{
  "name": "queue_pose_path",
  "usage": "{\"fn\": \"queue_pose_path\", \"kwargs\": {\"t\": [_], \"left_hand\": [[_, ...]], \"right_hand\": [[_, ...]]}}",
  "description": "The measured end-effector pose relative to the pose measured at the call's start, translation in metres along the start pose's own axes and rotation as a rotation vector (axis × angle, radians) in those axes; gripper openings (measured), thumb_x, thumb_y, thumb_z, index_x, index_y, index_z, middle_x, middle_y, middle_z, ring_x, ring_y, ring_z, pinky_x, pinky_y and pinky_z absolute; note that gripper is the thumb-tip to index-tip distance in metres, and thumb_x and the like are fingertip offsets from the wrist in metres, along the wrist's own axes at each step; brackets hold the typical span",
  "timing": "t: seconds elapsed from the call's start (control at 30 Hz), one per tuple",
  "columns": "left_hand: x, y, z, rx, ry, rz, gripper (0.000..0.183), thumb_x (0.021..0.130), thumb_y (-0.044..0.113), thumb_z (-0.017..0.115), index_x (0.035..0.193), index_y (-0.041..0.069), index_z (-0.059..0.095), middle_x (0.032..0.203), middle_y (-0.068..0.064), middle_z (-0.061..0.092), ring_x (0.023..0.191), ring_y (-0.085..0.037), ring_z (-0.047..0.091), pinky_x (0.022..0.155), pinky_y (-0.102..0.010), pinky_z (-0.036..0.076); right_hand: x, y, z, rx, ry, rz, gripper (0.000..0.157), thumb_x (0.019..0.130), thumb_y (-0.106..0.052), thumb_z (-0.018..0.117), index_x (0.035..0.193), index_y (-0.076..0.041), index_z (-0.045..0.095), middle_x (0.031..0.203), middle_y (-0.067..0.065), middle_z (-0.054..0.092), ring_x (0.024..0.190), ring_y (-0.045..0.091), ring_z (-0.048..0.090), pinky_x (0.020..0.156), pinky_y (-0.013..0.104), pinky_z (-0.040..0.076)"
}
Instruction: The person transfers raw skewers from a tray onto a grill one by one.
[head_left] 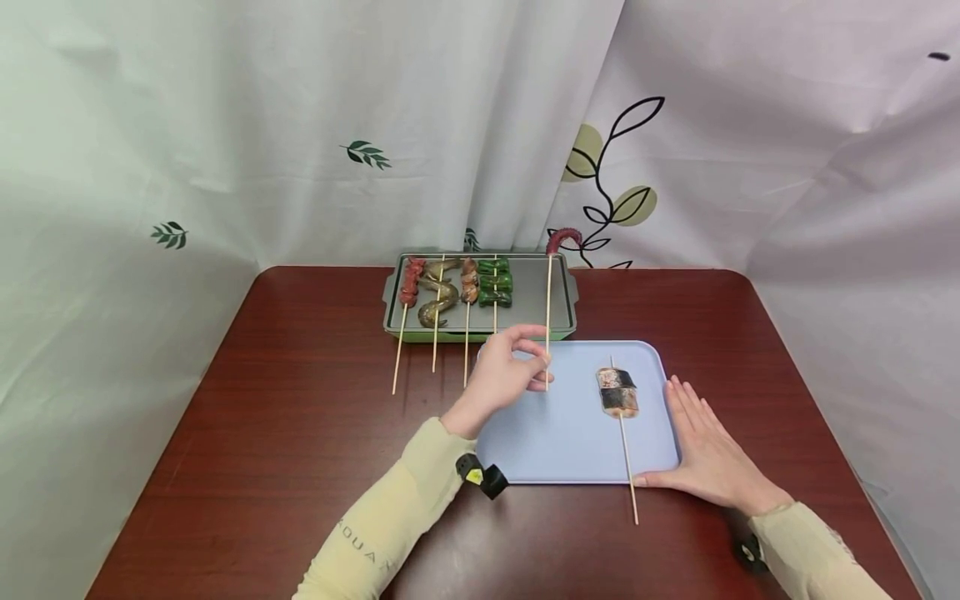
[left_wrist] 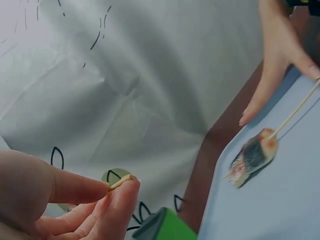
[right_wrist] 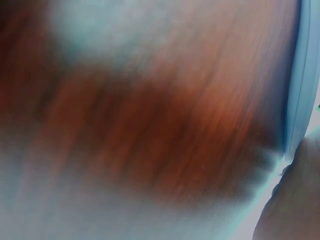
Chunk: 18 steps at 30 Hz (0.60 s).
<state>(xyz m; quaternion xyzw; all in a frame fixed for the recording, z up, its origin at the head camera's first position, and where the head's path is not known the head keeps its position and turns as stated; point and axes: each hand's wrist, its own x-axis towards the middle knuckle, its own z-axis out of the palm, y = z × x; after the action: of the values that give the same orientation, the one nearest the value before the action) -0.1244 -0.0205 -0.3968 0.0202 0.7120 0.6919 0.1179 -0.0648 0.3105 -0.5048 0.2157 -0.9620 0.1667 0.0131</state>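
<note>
My left hand pinches the stick of a skewer with a dark red curled tentacle at its top. The stick stands nearly upright, its lower end over the pale blue tray. In the left wrist view, thumb and fingers meet on the stick's end. My right hand lies at the tray's right edge with fingers straight and thumb at the near corner. On the tray rests a skewer of pale pieces wrapped in dark bands; its stick runs out over the near rim, close to the right thumb.
Behind the blue tray stands a green-sided grill pan. It holds red, grey-brown shrimp-like, brown and green skewers, sticks jutting over its near side. Pale curtains enclose the brown table.
</note>
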Motion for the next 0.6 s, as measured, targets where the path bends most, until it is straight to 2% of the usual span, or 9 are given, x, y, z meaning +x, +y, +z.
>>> {"fn": "queue_pose_path", "kwargs": {"t": [0.27,0.6], "left_hand": [[0.017,0.013,-0.011,0.051,0.007,-0.027,0.042,0.096,-0.007,0.066,0.137,-0.003,0.057,0.102,-0.019,0.068,0.071,-0.026,0.073,0.064,-0.033,0.063],[0.030,0.005,-0.018,0.088,0.070,-0.137,0.044,0.096,-0.005,0.065,0.139,-0.002,0.056,0.104,-0.018,0.070,0.071,-0.021,0.072,0.064,-0.029,0.062]], "right_hand": [[0.000,-0.002,-0.002,0.011,-0.019,0.020,0.143,0.067,-0.076,0.079,0.159,0.008,0.010,0.163,0.030,0.014,0.151,0.043,0.013,0.124,0.040,-0.001],[0.000,-0.002,-0.001,0.008,-0.008,0.010,0.143,0.066,-0.076,0.080,0.158,0.009,0.011,0.163,0.031,0.015,0.150,0.044,0.014,0.124,0.040,-0.001]]}}
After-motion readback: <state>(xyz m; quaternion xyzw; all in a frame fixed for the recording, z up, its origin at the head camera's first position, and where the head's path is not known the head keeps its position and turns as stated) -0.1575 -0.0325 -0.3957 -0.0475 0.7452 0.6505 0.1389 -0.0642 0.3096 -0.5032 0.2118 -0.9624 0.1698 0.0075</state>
